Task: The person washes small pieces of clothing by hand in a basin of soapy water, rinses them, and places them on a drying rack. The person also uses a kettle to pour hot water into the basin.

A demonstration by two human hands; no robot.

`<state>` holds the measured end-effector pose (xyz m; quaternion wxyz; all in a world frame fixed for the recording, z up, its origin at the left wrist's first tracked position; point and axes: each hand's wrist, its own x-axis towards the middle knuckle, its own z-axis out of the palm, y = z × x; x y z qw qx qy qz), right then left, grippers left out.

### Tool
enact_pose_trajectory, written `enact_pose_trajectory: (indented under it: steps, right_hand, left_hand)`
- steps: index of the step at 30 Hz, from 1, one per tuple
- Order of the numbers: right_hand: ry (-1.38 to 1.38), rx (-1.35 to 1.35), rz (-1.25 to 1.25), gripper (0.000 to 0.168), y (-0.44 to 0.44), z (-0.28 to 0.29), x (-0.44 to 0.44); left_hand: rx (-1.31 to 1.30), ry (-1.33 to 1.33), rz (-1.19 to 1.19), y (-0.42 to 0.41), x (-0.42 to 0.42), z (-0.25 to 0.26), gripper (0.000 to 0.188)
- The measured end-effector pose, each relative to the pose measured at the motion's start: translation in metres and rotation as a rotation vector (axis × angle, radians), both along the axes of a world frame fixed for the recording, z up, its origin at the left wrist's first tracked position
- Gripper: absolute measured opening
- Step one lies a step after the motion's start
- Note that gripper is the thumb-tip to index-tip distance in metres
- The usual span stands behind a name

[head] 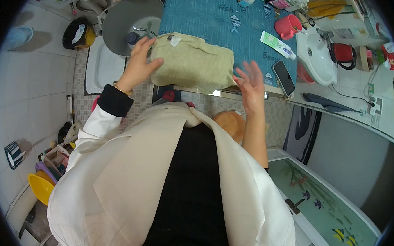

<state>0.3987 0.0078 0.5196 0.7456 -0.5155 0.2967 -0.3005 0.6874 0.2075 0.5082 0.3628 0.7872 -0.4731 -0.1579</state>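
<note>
A folded pale green towel (pixel 192 63) lies at the front edge of a surface covered with a blue, fish-patterned cloth (pixel 203 18). Its lower side overhangs that edge, and a small white tag shows near its upper left corner. At the towel's left end is my left hand (pixel 136 63), fingers apart and the thumb over the fabric; whether it presses on the towel I cannot tell. My right hand (pixel 252 89) is just off the right end, slightly blurred, with spread fingers and nothing in it.
Right of the towel lie a smartphone (pixel 283 77) and a toothpaste tube (pixel 278 45), with a pink mug (pixel 287 26) behind. A washbasin (pixel 314 55) stands farther right. On the left are a large grey tub (pixel 122 20) and a black bin (pixel 70 30). A brown round stool (pixel 229 123) is below.
</note>
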Motion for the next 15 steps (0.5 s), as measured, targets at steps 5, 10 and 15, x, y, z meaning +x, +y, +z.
enact_pose_trajectory:
  steps: [5,10,15]
  right_hand:
    - [-0.381,0.307,0.268,0.085,0.023,0.061,0.022]
    - [-0.452,0.338,0.412,0.092,0.038,0.082,0.031]
    - [-0.469,0.331,0.499,0.095,0.048,0.086,0.040]
  left_hand:
    - [-0.228,0.010,-0.110,-0.036,-0.041,0.049,0.044]
    - [-0.381,0.151,-0.271,-0.053,-0.059,0.095,0.035]
    - [-0.456,0.200,-0.295,-0.061,-0.063,0.104,0.024]
